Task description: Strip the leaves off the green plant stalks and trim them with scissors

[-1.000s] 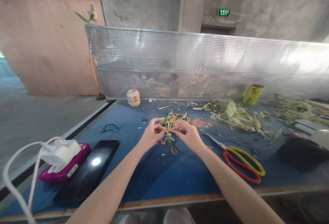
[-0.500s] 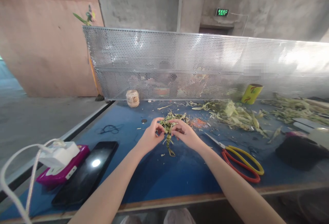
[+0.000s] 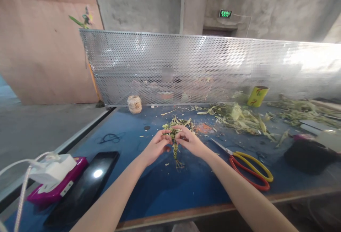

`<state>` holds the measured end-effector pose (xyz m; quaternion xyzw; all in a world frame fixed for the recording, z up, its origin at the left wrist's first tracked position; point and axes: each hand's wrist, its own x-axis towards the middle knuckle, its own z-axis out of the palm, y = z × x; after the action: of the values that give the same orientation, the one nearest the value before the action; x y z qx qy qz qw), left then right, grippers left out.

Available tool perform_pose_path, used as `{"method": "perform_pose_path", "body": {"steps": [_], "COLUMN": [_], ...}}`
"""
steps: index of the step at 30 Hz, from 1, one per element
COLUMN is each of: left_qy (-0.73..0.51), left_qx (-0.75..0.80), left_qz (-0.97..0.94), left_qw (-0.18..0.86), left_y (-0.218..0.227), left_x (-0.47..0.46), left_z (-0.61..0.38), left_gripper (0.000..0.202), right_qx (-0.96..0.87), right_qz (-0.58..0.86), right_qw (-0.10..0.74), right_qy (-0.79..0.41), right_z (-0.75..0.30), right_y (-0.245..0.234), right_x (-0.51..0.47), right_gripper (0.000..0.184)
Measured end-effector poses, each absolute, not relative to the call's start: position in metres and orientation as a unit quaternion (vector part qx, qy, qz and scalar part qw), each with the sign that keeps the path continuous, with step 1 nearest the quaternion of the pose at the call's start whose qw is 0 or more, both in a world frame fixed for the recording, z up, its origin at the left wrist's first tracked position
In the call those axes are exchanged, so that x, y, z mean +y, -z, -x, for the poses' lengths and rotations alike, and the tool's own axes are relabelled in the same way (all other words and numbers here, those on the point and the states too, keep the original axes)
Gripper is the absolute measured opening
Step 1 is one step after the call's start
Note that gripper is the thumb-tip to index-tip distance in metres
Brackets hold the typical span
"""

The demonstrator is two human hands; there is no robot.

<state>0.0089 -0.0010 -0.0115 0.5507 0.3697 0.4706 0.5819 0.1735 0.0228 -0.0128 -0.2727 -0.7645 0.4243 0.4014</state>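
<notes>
Between my hands is a small wreath-like bundle of braided dried husk [image 3: 175,151], green and straw-coloured, with a frayed tail pointing toward me. My left hand [image 3: 157,145] pinches its left side with curled fingers. From the right, my right hand [image 3: 188,141] grips the same piece, thumb and forefinger close together. The fingertips partly hide where the strands are held. Scissors [image 3: 234,157] with one red and one yellow handle lie beside my right forearm, blades pointing away to the left.
A pile of loose husks [image 3: 237,118] lies back right near a yellow tube [image 3: 257,96]. A twine roll [image 3: 134,104] stands by the perforated metal screen [image 3: 149,65]. At left are a phone [image 3: 85,185], a purple power strip [image 3: 60,185] with a white plug, and dark thread [image 3: 109,138].
The view has shifted slightly. My hands stay on the braided husk with small finger movements; its tail now hangs straighter, with the end strands spread out.
</notes>
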Motion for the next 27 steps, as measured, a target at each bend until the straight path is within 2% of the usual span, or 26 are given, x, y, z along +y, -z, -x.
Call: {"method": "perform_pose_path", "body": {"steps": [10,14,20,27], "left_qy": [-0.538,-0.523,-0.516,-0.451], "left_qx": [0.323,0.347,0.393,0.438], "left_qz": [-0.438,-0.46,-0.551,-0.705], "left_qw": [0.644,0.628,0.525,0.328], "left_y": [0.007,0.007,0.015,0.019], "left_x": [-0.001,0.0,0.004,0.005], "left_z": [-0.014,-0.014,-0.012,-0.006], "left_gripper": [0.029,0.031,0.036,0.059], "right_qx": [-0.745,-0.744,-0.745,-0.714], "right_qz": [0.237,0.237,0.244,0.254], "right_qw": [0.415,0.42,0.414,0.433], "right_qy": [-0.466,-0.463,-0.462,-0.487], "right_z": [-0.174,-0.173,-0.173,-0.175], "right_y": [0.011,0.014,0.01,0.014], "right_x": [0.021,0.022,0.02,0.023], "right_gripper": [0.042,0.041,0.039,0.04]}}
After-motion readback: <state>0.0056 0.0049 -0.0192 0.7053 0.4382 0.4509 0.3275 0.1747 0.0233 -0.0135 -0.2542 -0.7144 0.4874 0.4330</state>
